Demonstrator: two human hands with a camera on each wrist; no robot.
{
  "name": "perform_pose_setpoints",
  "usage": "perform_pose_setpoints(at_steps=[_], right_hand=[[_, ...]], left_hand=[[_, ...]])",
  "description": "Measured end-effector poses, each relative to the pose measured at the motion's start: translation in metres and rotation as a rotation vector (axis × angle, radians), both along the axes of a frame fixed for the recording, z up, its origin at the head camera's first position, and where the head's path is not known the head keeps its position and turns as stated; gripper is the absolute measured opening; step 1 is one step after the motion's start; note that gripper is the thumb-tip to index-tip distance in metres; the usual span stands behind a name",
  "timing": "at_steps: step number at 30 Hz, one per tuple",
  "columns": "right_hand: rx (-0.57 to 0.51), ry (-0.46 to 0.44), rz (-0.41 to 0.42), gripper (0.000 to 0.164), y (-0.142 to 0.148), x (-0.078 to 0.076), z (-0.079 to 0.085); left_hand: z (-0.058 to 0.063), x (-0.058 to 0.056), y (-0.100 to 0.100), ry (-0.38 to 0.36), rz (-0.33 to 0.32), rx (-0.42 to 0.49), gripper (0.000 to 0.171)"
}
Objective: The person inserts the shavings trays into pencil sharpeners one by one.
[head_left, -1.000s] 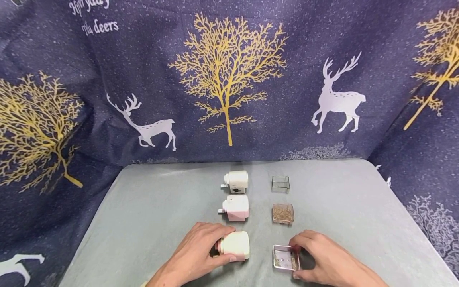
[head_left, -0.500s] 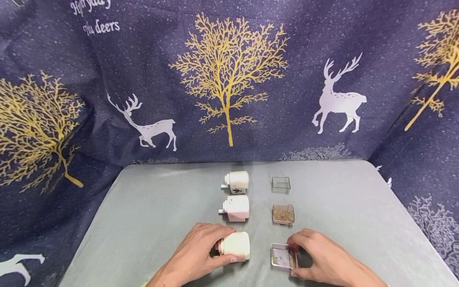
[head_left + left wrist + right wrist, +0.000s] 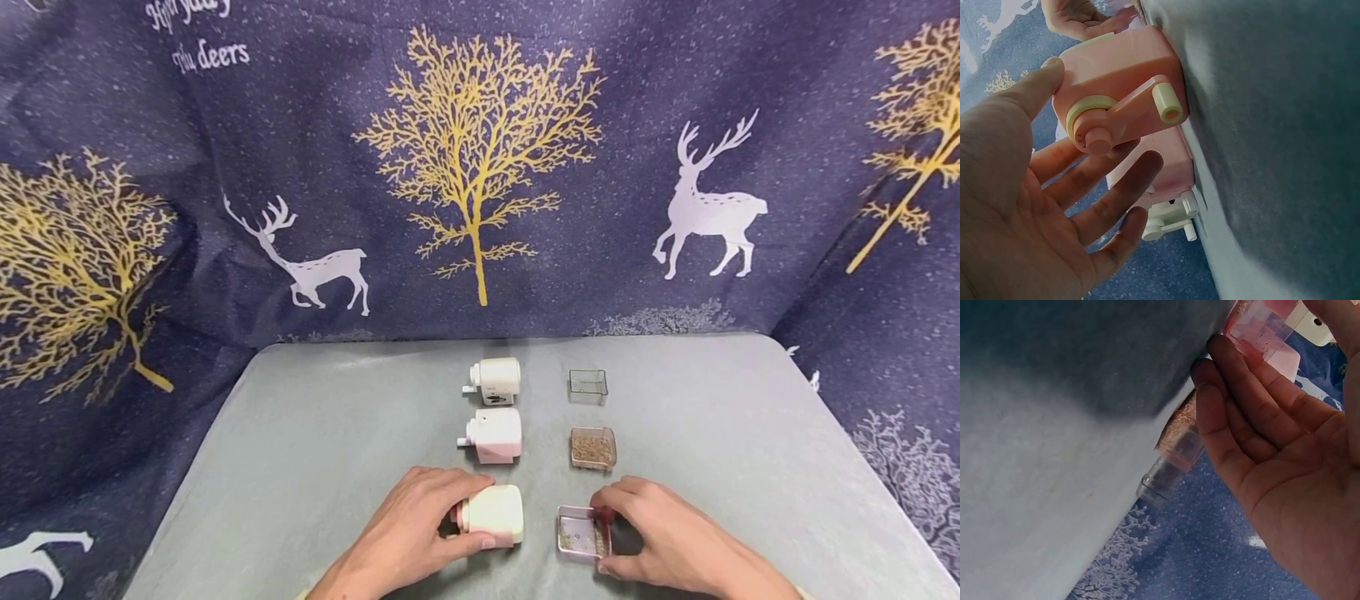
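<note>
My left hand (image 3: pixel 416 525) grips a hand-crank pencil sharpener (image 3: pixel 493 512) on the table between thumb and fingers. It is cream on top; the left wrist view shows its pink body and its crank (image 3: pixel 1141 106) with a cream knob. To its right, my right hand (image 3: pixel 667 533) pinches a clear pink shavings drawer (image 3: pixel 579 527) by its right end. Some shavings lie along the drawer's edges. A short gap separates drawer and sharpener. In the right wrist view, the drawer (image 3: pixel 1263 331) is partly hidden behind the fingers.
Beyond the left hand stand a white-and-pink sharpener (image 3: pixel 495 433) and a white one (image 3: pixel 501 377), cranks to the left. Right of them lie a drawer with brown shavings (image 3: pixel 596 465) and a clear dark-edged drawer (image 3: pixel 587 392). A printed cloth (image 3: pixel 300 125) hangs behind the grey table (image 3: pixel 300 433).
My right hand has slid the pink drawer leftward, closer to the sharpener. The left hand and its sharpener have stayed put.
</note>
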State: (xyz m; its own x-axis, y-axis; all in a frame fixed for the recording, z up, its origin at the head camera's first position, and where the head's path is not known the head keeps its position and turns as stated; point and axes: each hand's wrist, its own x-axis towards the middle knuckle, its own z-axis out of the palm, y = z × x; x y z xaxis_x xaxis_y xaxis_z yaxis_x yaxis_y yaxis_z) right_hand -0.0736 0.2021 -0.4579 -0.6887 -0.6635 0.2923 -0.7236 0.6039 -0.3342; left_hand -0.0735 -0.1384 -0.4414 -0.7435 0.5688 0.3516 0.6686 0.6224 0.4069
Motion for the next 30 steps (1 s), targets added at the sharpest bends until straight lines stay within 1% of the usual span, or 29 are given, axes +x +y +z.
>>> perform_pose_setpoints(at_steps=[4, 9, 14, 16, 19, 24, 30], right_hand=[[0.0, -0.008, 0.017, 0.047, -0.004, -0.002, 0.001], [0.029, -0.035, 0.029, 0.048, -0.01, -0.004, 0.002], [0.045, -0.08, 0.038, 0.049, -0.016, -0.006, 0.004], [0.044, -0.09, 0.038, 0.05, -0.018, -0.006, 0.004], [0.043, -0.094, 0.037, 0.049, -0.021, -0.007, 0.004], [0.03, -0.079, 0.049, 0.046, -0.028, -0.009, 0.004], [0.038, -0.11, 0.057, 0.044, -0.032, -0.012, 0.003]], left_hand=[[0.0, 0.0, 0.0, -0.011, -0.003, -0.001, 0.049], [0.0, 0.0, -0.001, -0.013, -0.005, -0.011, 0.051], [0.0, -0.001, -0.004, -0.055, -0.008, -0.029, 0.053], [0.0, -0.001, -0.004, -0.084, -0.007, -0.033, 0.053], [0.001, -0.002, -0.004, -0.097, -0.012, -0.027, 0.053], [0.001, -0.002, -0.003, -0.058, -0.032, -0.011, 0.052], [0.001, -0.004, -0.003, -0.07, -0.037, -0.029, 0.05]])
